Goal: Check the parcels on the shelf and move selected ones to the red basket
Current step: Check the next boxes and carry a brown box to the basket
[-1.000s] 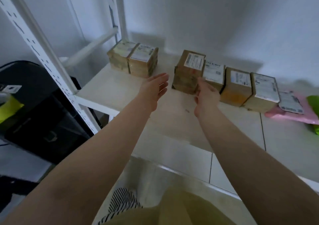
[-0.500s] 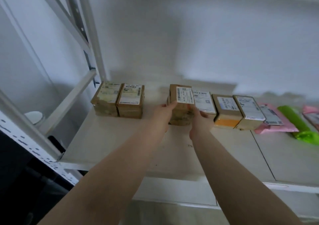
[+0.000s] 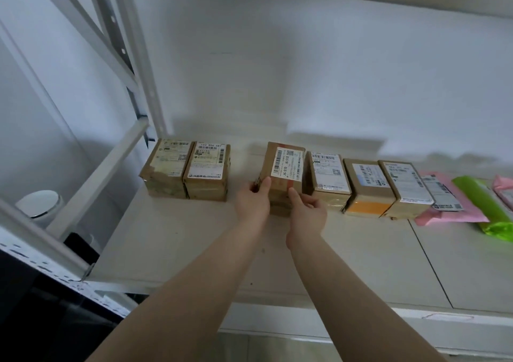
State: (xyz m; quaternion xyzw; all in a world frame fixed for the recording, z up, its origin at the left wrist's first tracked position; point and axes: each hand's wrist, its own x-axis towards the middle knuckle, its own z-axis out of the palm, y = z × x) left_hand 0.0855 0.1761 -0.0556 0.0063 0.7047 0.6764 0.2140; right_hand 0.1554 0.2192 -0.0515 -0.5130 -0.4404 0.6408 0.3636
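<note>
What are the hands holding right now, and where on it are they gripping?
Both hands hold one cardboard parcel: the left hand grips its left side, the right hand its lower right front corner.

The parcels stand in a row along the back of the shelf. Two boxes sit touching each other at the back left corner. Right of a gap stands a taller box, with the left hand on its left side and the right hand at its front. Three more boxes follow rightward, side by side, then flat mailers toward the right edge.
</note>
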